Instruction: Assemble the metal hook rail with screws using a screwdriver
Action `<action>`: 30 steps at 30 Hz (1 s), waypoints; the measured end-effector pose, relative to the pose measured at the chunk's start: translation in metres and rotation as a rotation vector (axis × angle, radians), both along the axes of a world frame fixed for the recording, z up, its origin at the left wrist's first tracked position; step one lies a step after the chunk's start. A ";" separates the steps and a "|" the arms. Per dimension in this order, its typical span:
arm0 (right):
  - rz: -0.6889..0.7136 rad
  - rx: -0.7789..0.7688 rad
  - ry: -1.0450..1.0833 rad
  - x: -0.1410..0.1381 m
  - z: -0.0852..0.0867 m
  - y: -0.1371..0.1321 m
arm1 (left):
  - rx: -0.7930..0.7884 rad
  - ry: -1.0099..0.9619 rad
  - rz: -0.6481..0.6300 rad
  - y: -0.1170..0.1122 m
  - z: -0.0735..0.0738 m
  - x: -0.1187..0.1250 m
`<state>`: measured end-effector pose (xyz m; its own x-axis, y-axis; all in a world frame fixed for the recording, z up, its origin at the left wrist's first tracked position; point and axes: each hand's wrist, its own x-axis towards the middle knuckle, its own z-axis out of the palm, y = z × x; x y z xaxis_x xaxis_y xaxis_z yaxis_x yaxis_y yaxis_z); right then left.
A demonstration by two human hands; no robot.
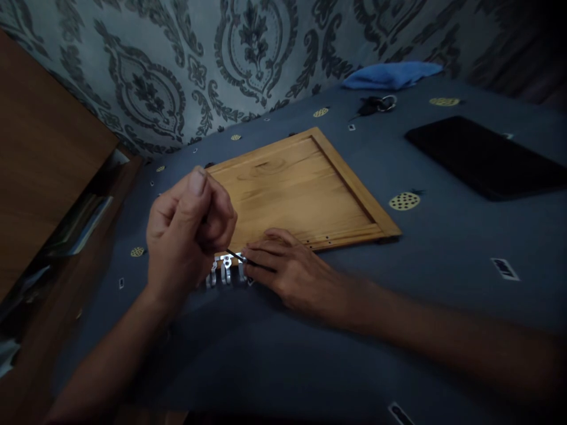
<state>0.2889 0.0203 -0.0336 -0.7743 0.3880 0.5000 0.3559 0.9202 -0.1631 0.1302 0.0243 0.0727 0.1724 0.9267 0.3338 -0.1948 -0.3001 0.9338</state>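
Note:
A framed wooden panel (pixel 283 189) lies flat on the cloth, with a shiny metal piece with hook-like prongs (pixel 227 268) at its near edge. My left hand (pixel 190 215) is raised above the panel's left corner, curled into a fist with the thumb on top. From under that fist a thin dark rod (pixel 234 255) slants down to the right; its end inside the fist is hidden. My right hand (pixel 292 265) lies over the near edge beside the prongs, its fingers together around the rod's other end. Several small dark holes (pixel 319 241) show in the frame's near edge.
A dark flat rectangular object (pixel 482 154) lies on the patterned cloth (pixel 443 307) at right. Behind are keys on a ring (pixel 376 105) and a blue cloth (pixel 392 75). A wooden cabinet (pixel 48 147) with a shelf stands at left, and a patterned backdrop (pixel 195 65) rises behind.

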 end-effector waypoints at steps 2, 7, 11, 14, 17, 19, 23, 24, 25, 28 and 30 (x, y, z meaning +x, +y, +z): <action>0.004 -0.004 0.001 0.000 0.000 0.000 | -0.002 -0.002 -0.036 0.002 0.001 -0.001; 0.030 -0.052 0.001 0.001 0.002 0.000 | -0.005 0.000 -0.182 0.003 0.000 -0.005; 0.017 -0.025 0.018 0.000 0.000 0.000 | 0.025 -0.017 -0.149 0.003 0.000 -0.004; 0.014 -0.014 0.038 0.000 -0.001 0.000 | 0.056 -0.078 0.009 0.002 0.003 -0.001; 0.023 -0.023 0.034 0.000 -0.002 0.000 | 0.062 -0.076 0.133 -0.001 0.009 0.002; 0.023 -0.024 0.023 0.000 -0.002 0.000 | 0.030 -0.051 0.172 -0.003 0.011 0.003; 0.025 -0.019 0.037 0.000 -0.003 0.001 | 0.005 -0.032 0.174 -0.004 0.007 0.005; 0.023 -0.024 0.036 0.000 -0.003 0.001 | 0.014 -0.037 0.166 -0.004 0.006 0.004; 0.022 -0.026 0.035 0.000 -0.002 0.000 | 0.020 -0.044 0.157 -0.004 0.004 0.004; 0.020 -0.031 0.019 0.000 -0.001 0.000 | 0.020 -0.070 0.128 -0.003 0.002 0.003; 0.017 -0.026 0.019 0.000 0.000 0.000 | 0.014 -0.080 0.117 -0.003 0.001 0.003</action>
